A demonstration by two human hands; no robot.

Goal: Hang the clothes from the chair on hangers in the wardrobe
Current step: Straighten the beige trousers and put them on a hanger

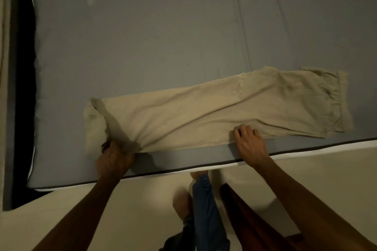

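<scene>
Beige trousers (pixel 204 108) lie folded lengthwise along the near edge of a grey mattress (pixel 142 36), waistband to the right, leg ends to the left. My left hand (pixel 114 159) grips the bunched fabric near the leg ends and lifts a fold of it. My right hand (pixel 250 142) rests flat on the trousers' near edge around the middle, fingers spread. No hanger, chair or wardrobe shows in this view.
The mattress edge (pixel 183 171) runs across the lower half of the view. Below it are a pale floor (pixel 122 210), my legs in blue denim (pixel 206 210), a dark garment (pixel 179 238) and a reddish-brown wooden piece (pixel 244 216). A dark gap (pixel 24 87) runs along the bed's left side.
</scene>
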